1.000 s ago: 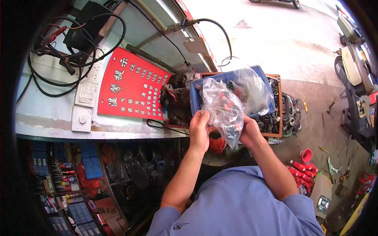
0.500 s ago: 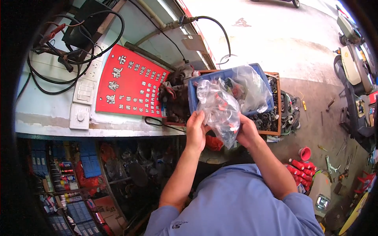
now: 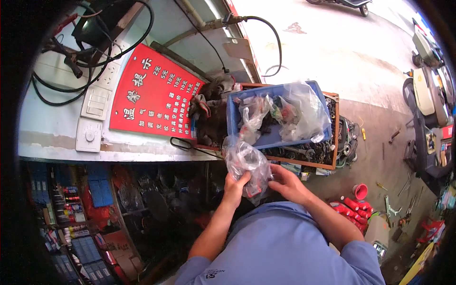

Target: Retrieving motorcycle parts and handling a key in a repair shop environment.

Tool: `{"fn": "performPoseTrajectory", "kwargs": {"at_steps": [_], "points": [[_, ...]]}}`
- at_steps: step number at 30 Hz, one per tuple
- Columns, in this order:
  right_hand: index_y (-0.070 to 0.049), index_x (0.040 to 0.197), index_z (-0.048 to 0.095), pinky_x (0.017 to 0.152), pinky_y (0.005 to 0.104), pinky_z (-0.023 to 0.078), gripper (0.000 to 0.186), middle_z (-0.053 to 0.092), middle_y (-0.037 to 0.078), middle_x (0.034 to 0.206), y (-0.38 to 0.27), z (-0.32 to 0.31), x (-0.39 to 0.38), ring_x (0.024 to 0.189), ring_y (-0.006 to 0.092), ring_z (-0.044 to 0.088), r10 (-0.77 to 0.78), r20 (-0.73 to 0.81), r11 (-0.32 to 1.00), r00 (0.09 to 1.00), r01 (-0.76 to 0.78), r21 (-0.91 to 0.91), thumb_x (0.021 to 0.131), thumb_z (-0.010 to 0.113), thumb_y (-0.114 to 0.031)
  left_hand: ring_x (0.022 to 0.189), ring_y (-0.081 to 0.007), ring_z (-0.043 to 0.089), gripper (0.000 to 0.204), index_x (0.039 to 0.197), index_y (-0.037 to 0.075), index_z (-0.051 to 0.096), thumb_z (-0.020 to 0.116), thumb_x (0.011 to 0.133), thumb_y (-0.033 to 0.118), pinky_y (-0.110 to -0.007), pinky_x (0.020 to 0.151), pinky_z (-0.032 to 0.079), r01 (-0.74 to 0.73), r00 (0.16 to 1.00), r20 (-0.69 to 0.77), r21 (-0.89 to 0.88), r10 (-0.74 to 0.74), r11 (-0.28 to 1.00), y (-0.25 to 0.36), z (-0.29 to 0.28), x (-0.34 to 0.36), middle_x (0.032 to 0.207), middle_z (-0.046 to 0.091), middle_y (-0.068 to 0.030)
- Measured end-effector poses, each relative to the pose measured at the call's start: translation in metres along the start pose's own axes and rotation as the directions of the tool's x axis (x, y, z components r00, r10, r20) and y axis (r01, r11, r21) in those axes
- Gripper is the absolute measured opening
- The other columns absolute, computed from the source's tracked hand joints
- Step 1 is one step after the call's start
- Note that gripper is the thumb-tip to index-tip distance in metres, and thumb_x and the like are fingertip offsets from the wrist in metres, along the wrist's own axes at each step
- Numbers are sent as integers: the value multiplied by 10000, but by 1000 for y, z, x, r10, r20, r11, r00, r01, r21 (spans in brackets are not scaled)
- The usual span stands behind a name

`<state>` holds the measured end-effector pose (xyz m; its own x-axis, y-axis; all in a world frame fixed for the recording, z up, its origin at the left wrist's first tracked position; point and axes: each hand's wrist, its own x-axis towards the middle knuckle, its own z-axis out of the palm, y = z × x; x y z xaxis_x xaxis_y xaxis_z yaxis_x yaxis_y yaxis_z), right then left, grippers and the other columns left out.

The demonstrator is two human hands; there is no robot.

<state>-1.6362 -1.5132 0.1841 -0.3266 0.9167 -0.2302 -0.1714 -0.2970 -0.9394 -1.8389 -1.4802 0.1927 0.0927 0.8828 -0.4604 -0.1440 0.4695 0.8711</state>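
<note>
My left hand (image 3: 235, 187) is closed on a crumpled clear plastic bag (image 3: 249, 161) with red and dark items inside, its thumb pressing on the near part. My right hand (image 3: 287, 183) grips the bag's right edge with bent fingers. Just beyond the bag, a blue plastic tray (image 3: 278, 141) holds other clear bags (image 3: 301, 116) of small parts. It rests on a wooden box (image 3: 334, 135) of metal parts and tools, partly hidden beneath it.
A red sign board (image 3: 133, 118), switches and cables sit on the counter (image 3: 57, 152) at left, above shelves of boxes and tubes (image 3: 97, 192). Scooters (image 3: 422, 95) stand at right; loose tools and red bottles (image 3: 351, 209) lie on the floor. A hose (image 3: 275, 33) hangs above.
Both hands and the held bag have moved down toward my body, slightly leftward, away from the tray, revealing another bag of parts inside it.
</note>
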Motion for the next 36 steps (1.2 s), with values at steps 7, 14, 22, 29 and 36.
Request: {"fn": "performPoseTrajectory", "kwargs": {"at_steps": [7,14,22,29,36], "points": [[35,1184,523,901,309,475,303,614,118,1102,-36,-60,7,998,178,594,-70,-455,993,888,104,50,882,531,8,1055,-187,570,390,1247,27,520,624,886,129,-327,928,441,52,990,-126,-132,-69,990,-23,-43,-10,1165,599,-71],[30,1219,504,925,333,447,405,536,183,1188,-64,-121,24,1072,239,548,-515,-665,807,541,43,-590,839,621,-47,1088,-196,554,420,1266,16,508,632,892,163,-336,965,414,-11,975,-220,-145,-21,989,-27,-43,-18,1200,587,-86],[42,1352,380,918,447,429,710,561,231,1178,-69,-108,66,1100,370,532,-469,-487,415,736,-303,-858,777,733,-180,1078,-188,556,400,1252,6,514,618,884,123,-326,970,406,-84,975,-208,-13,80,996,-23,-30,-11,1199,581,-84],[20,992,657,668,264,487,215,659,59,850,-81,-153,81,721,126,601,-72,-587,986,807,146,80,845,531,-73,1087,-214,545,457,1269,-14,468,616,853,103,-343,971,403,-355,914,-116,234,388,905,36,20,48,1206,562,-120],[17,959,625,748,353,532,189,641,101,884,-102,-174,59,783,207,630,-14,-518,825,855,303,477,841,495,-53,1059,-333,566,441,1193,-42,468,620,813,125,-386,936,416,-504,835,28,441,549,743,68,60,130,1117,579,-218]]}}
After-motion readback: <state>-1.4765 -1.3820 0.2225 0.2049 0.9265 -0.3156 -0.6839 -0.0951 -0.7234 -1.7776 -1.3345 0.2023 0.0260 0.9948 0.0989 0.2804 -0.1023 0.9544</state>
